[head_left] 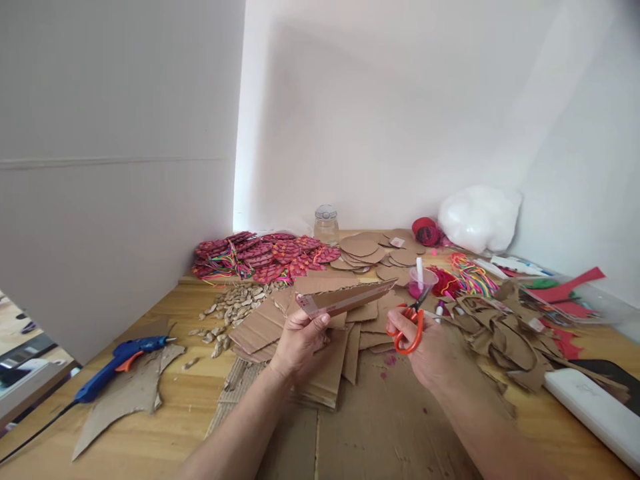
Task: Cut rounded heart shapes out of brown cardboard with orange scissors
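My left hand is closed on a long strip of brown cardboard, held up flat over the table and pointing right. My right hand grips orange-handled scissors, fingers through the loops, blades pointing up toward the strip's right end. Both hands hover above a stack of cut cardboard pieces and a large cardboard sheet on the wooden table.
A blue glue gun lies at left on a cardboard scrap. Cardboard discs, red patterned discs, a glass jar, a pink cup, coloured cords, cardboard offcuts, red paper and a white bag crowd the back and right.
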{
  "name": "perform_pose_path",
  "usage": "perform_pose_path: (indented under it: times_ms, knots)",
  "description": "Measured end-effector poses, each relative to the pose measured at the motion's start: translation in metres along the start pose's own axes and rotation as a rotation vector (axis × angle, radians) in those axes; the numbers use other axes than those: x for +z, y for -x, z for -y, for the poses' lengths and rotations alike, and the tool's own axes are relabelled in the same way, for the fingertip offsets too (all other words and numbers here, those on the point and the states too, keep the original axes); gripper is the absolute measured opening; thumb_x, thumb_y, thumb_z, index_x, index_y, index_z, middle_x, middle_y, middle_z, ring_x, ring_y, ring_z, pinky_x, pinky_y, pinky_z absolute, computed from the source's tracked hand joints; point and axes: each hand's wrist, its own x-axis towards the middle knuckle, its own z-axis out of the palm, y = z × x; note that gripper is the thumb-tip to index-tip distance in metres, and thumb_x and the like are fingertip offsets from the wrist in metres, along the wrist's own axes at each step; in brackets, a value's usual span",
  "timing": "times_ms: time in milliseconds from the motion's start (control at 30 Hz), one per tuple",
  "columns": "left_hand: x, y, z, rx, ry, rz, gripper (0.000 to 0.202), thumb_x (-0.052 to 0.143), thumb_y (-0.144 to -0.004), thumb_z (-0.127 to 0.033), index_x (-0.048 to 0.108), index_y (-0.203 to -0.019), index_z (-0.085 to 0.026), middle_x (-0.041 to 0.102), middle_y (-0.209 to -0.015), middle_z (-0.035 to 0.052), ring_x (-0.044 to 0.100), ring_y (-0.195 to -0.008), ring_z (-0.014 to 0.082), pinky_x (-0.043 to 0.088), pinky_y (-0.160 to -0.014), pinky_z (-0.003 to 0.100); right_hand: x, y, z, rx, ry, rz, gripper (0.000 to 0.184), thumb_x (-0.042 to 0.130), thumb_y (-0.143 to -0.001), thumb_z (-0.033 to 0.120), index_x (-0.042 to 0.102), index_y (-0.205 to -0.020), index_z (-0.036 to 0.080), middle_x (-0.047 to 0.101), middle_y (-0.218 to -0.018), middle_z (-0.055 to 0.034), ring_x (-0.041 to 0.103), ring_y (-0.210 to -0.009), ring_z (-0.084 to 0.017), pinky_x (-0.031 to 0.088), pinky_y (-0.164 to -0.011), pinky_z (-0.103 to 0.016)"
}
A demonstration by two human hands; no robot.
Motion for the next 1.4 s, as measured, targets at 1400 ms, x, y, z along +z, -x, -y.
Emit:
perform_pose_path:
  times_ms: [1400]
  knots:
    - [0.017,0.011,0.001,-0.056,-0.014,-0.037,0.032,0.091,-0.067,-0.034,0.078,-0.094,-0.022,0.080,-0.096,0.0033,0.072,-0.092,0.0185,0.056,-0.082,0.029,0.003,-0.004,-0.007,-0.139,-0.017,-0.144,0.036,0.094,-0.059,0.039,0.066,-0.078,0.029,0.067,-0.074,0.0007,0.060,-0.066,-0.020,0.048,-0.058,-0.032]
